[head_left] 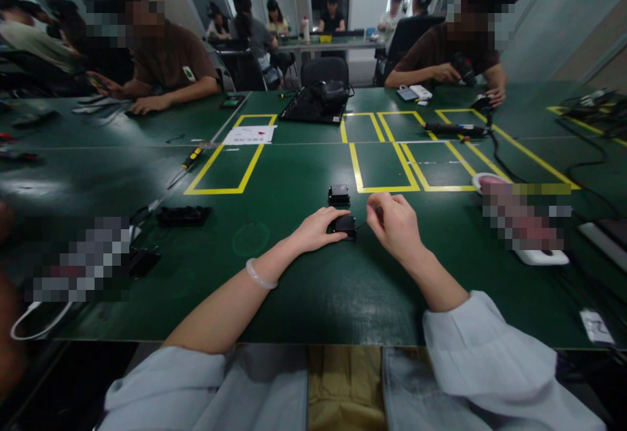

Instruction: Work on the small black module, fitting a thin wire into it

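Observation:
My left hand point(321, 227) lies on the green table point(304, 287), its fingers closed around a small black block point(345, 224) and pinning it down. My right hand point(396, 222) is just right of that block, fingers curled in a pinch around a thin dark tool whose tip points at the block. A second small black block point(339, 194) sits just behind the first, apart from both hands. A pale bangle point(259, 275) is on my left wrist.
Yellow tape rectangles point(230, 163) mark the table ahead. A yellow-handled screwdriver point(186, 164) and a black tray point(183, 215) lie to the left, a white paper point(249, 134) and black keyboard-like unit point(313, 106) farther back. Cables run on the right. Other people sit across the table.

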`<state>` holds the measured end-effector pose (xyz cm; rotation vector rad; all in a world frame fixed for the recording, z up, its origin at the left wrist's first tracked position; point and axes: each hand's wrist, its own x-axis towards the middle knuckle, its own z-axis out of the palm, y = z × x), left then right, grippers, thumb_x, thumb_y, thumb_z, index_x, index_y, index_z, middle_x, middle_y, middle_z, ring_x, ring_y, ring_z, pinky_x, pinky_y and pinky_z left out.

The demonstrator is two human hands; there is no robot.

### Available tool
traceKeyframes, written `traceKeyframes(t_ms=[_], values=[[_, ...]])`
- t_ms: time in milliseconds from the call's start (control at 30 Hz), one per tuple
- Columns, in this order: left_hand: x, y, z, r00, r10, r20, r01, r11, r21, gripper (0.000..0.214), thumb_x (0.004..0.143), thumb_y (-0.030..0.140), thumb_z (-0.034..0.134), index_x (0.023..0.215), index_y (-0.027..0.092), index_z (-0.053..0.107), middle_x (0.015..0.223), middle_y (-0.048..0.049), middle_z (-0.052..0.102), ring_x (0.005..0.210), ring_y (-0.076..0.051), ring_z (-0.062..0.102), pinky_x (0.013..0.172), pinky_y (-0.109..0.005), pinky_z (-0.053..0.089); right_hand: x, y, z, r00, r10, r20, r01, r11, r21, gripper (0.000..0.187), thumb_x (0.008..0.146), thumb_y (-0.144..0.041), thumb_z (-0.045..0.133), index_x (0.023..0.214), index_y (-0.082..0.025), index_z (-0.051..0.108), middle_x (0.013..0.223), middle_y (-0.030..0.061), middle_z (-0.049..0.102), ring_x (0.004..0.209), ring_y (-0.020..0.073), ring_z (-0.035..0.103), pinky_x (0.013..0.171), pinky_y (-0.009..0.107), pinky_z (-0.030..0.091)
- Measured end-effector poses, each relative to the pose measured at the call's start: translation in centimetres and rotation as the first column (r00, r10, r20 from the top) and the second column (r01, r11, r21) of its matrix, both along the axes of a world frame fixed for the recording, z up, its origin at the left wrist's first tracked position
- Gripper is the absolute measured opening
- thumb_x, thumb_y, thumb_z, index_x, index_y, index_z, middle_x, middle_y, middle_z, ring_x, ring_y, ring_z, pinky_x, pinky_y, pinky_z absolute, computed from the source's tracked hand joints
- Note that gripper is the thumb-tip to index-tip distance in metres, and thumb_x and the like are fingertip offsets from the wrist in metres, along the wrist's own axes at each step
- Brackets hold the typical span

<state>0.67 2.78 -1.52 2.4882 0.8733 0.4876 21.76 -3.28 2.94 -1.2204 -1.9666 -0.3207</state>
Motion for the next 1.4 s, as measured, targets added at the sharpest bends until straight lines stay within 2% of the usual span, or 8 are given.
traceKeyframes(t_ms=[200, 433, 767, 1033, 1267, 1400], values=[[0.03, -0.05, 0.06, 1.0, -0.003, -0.001, 0.003, 1.0, 0.011, 0.051, 0.088, 0.04, 0.062, 0.133, 0.023, 0.049, 0.117, -0.008, 0.06, 0.106, -0.025, 0.055, 0.089, -0.036, 0.044, -0.07, 0.05, 0.03, 1.0, 0.006, 0.001, -0.006, 1.0, 0.027, 0.011, 0.09, -0.018, 0.044, 0.097, -0.019, 0.052, 0.071, 0.0007, 0.063, 0.062, 0.0159, 0.055, 0.074, 0.031, 0.043], [0.03, 0.02, 0.0, 1.0, -0.001, -0.001, 0.001, 1.0, 0.011, 0.051, 0.087, 0.04, 0.062, 0.134, 0.023, 0.048, 0.116, -0.0078, 0.06, 0.105, -0.025, 0.055, 0.088, -0.036, 0.044, 0.06, -0.12, 0.08, 1.0, 0.006, -0.008, -0.006, 1.0, -0.005, 0.009, 0.092, -0.03, 0.051, 0.09, -0.022, 0.053, 0.063, -0.002, 0.056, 0.06, 0.0153, 0.051, 0.068, 0.029, 0.04], [0.0, -0.01, -0.01, 1.0, 0.001, 0.0, -0.001, 1.0, 0.001, 0.051, 0.088, 0.041, 0.061, 0.134, 0.025, 0.049, 0.118, -0.0074, 0.059, 0.107, -0.025, 0.054, 0.089, -0.036, 0.044, -0.11, 0.01, 0.04, 1.0, 0.017, -0.019, -0.017, 1.0, 0.008, 0.012, 0.09, -0.019, 0.043, 0.097, -0.02, 0.052, 0.07, 0.0007, 0.062, 0.062, 0.0166, 0.054, 0.074, 0.032, 0.043], [-0.04, 0.07, -0.23, 1.0, -0.002, 0.003, 0.002, 1.0, 0.019, 0.052, 0.087, 0.04, 0.063, 0.134, 0.023, 0.049, 0.114, -0.0075, 0.06, 0.104, -0.024, 0.055, 0.087, -0.035, 0.044, 0.0, -0.13, 0.06, 1.0, 0.022, -0.02, -0.022, 1.0, -0.008, 0.01, 0.092, -0.032, 0.052, 0.092, -0.022, 0.052, 0.064, -0.0018, 0.057, 0.061, 0.016, 0.052, 0.069, 0.03, 0.041], [0.03, 0.02, -0.15, 1.0, 0.005, -0.003, -0.005, 1.0, 0.001, 0.052, 0.087, 0.04, 0.062, 0.134, 0.025, 0.049, 0.118, -0.0077, 0.059, 0.106, -0.025, 0.055, 0.09, -0.037, 0.044, -0.12, 0.0, 0.09, 0.999, 0.019, -0.026, -0.019, 1.0, -0.014, 0.009, 0.092, -0.021, 0.044, 0.094, -0.021, 0.052, 0.069, 0.0, 0.061, 0.062, 0.0162, 0.053, 0.072, 0.031, 0.042], [0.03, 0.02, -0.06, 1.0, 0.004, 0.002, -0.004, 1.0, -0.004, 0.051, 0.087, 0.041, 0.062, 0.134, 0.025, 0.048, 0.118, -0.0075, 0.059, 0.107, -0.025, 0.054, 0.09, -0.037, 0.044, -0.11, -0.03, 0.05, 0.999, 0.029, -0.042, -0.03, 0.999, -0.022, 0.01, 0.091, -0.021, 0.044, 0.096, -0.021, 0.052, 0.072, 0.0014, 0.062, 0.065, 0.0172, 0.054, 0.074, 0.032, 0.043]])
